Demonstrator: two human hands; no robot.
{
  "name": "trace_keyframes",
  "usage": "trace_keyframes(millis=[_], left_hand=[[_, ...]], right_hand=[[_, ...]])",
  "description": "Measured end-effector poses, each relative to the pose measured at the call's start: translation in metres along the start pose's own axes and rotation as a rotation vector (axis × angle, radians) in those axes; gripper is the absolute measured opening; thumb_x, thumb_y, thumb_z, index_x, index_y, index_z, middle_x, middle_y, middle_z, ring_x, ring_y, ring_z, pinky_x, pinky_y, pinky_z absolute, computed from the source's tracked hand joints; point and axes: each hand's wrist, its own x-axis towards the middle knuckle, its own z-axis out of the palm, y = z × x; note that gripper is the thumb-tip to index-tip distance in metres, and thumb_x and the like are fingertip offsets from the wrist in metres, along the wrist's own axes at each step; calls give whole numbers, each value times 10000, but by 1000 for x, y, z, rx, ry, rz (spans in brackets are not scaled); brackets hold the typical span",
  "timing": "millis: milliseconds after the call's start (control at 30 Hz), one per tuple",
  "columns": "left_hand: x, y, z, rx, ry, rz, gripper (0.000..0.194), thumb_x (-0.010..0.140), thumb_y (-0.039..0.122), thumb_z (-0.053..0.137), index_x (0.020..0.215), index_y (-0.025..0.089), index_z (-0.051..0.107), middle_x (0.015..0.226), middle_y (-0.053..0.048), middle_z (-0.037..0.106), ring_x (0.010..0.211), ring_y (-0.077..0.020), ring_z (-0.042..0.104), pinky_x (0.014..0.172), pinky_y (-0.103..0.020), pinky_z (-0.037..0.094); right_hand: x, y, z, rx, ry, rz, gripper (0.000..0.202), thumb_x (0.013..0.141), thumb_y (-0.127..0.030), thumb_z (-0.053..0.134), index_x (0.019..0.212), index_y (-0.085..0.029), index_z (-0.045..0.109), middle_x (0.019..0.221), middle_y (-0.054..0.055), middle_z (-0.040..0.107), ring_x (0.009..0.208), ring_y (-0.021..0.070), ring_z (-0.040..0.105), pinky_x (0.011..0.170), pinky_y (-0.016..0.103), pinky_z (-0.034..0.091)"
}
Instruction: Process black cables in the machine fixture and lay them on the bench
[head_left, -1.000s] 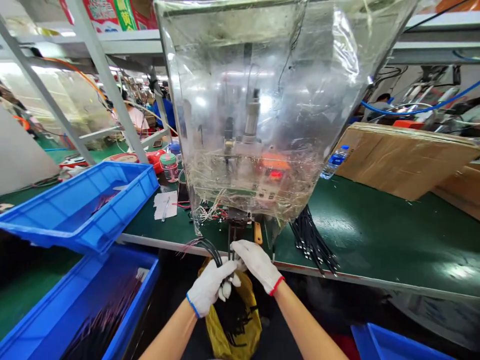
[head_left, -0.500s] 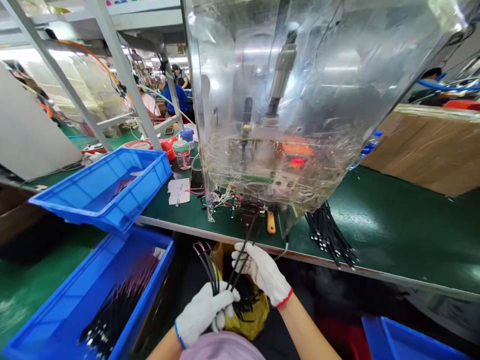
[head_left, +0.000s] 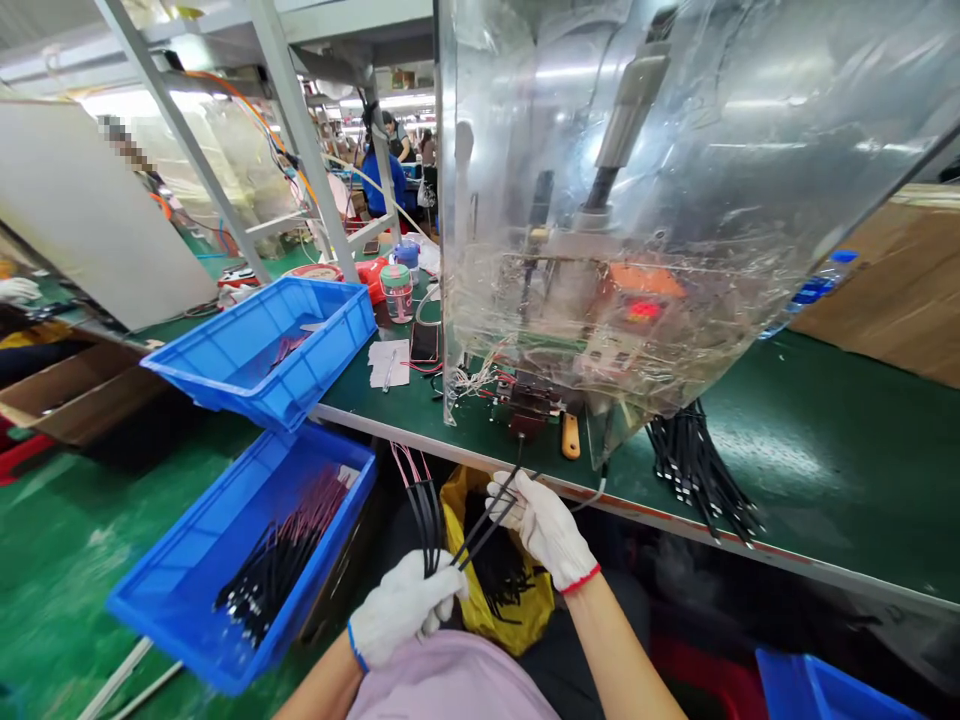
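Observation:
My left hand (head_left: 405,602), in a white knit glove with a blue cuff, is closed around several black sleeved cables (head_left: 424,515) whose thin pinkish wire ends stick up. My right hand (head_left: 541,525), gloved in white with a red cuff, pinches black cables (head_left: 491,522) that slant up from the left hand. Their upper ends point toward a small dark fixture (head_left: 531,405) at the bench edge; whether they touch it I cannot tell. Below the hands hangs an open yellow bag (head_left: 529,625) with black pieces inside.
A clear plastic shield (head_left: 675,200) hangs over the machine. A wooden handle (head_left: 571,437) lies by the fixture. Black cables (head_left: 701,465) are heaped on the green bench (head_left: 840,480). Blue bins (head_left: 180,590) stand at left, one holding cables. A cardboard box (head_left: 885,300) sits at right.
The view has swung left, so the scene sits further right. The cables between my hands slant more now. Both hands keep their hold.

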Motion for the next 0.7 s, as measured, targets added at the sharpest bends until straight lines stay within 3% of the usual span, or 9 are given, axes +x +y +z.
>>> trace_keyframes(millis=[100,200,467,567,700], left_hand=[[0,-5,0,-4,18,7,310,758,442,563,850,155,633,612,35,543,448,-60,431,420,-166,318],[0,-6,3,30,49,-16,262,760,395,550,846,165,642,611,33,549,456,-68,446,431,-173,334],[0,-17,2,39,-11,-21,239,752,387,545,778,167,636,567,35,532,445,-76,429,433,-185,309],[3,-21,3,96,25,-48,216,745,377,534,763,185,633,557,31,533,449,-90,441,442,-198,324],[17,-34,16,386,95,38,219,739,407,509,618,232,565,510,18,460,486,-156,492,491,-282,367]], right_hand=[[-2,0,2,-29,-28,15,371,765,-478,691,911,-137,694,860,112,729,703,202,697,673,327,557],[-5,5,6,-125,-63,36,441,649,-491,789,878,-126,695,828,112,725,669,202,686,635,317,545],[-2,23,-3,-72,83,-2,425,561,-449,850,774,-115,694,739,91,709,683,194,678,660,310,553],[10,43,-13,-8,178,30,444,530,-450,856,785,-132,678,747,75,711,666,176,671,626,292,551],[29,87,-33,-16,429,-90,400,548,-478,809,783,-202,639,599,-12,638,499,126,581,489,259,500]])
